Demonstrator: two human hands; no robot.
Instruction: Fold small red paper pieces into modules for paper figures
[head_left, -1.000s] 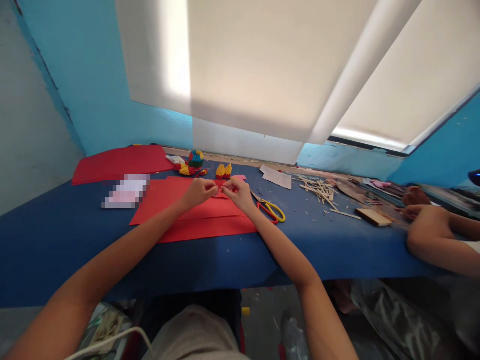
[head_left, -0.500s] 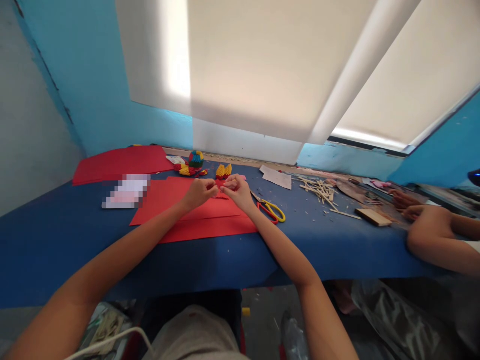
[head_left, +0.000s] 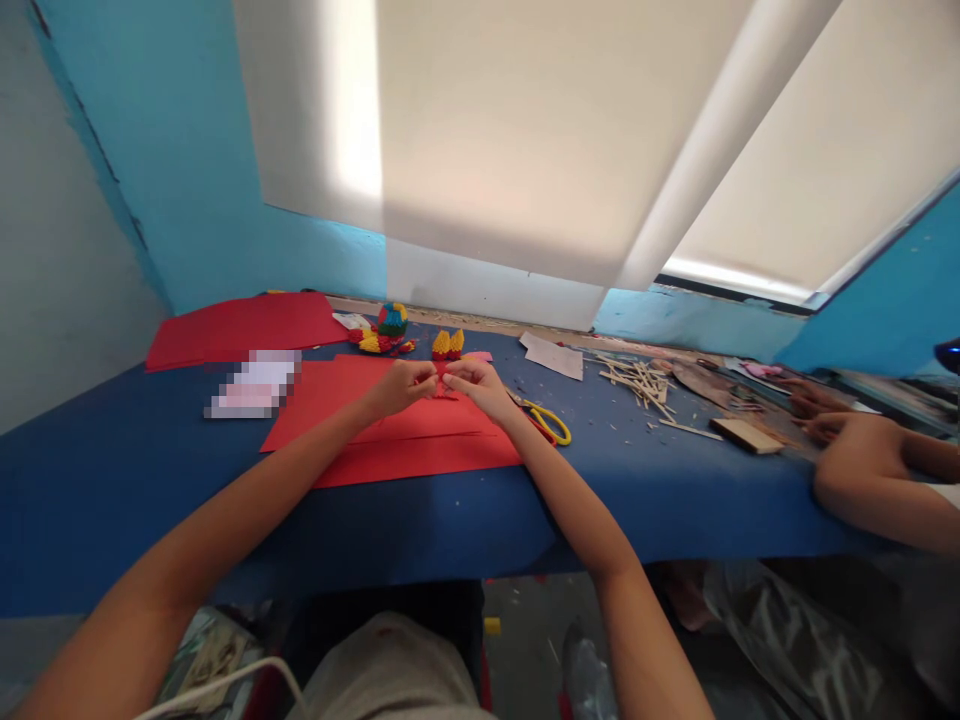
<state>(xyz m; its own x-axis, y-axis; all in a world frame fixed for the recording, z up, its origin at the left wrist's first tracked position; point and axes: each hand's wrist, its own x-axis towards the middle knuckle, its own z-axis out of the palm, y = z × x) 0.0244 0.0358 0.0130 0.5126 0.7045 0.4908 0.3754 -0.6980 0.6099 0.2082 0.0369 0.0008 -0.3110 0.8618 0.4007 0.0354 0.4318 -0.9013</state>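
My left hand (head_left: 405, 385) and my right hand (head_left: 480, 385) meet above the red paper sheets (head_left: 420, 465), fingertips pinched around a small red paper piece (head_left: 441, 378). Its exact shape is partly hidden by the fingers and blends with the red beneath. Just beyond my hands stand two yellow folded-paper shapes (head_left: 448, 345). Behind my left hand sits a ball (head_left: 392, 319) in blue, green, red and yellow, with red and yellow folded pieces (head_left: 375, 342) by it. Scissors with yellow and red handles (head_left: 553, 424) lie partly behind my right forearm.
More red sheets (head_left: 240, 328) lie at the back left, near a blurred pale rectangle (head_left: 255, 385). To the right are a grey paper scrap (head_left: 553, 356), thin wooden sticks (head_left: 641, 382) and a wooden block (head_left: 748, 435). Another person's arm (head_left: 862, 465) rests at the far right.
My right hand has lowered slightly and its fingers are stretched flatter toward the left hand. The left hand has shifted only a little; both stay at the red piece.
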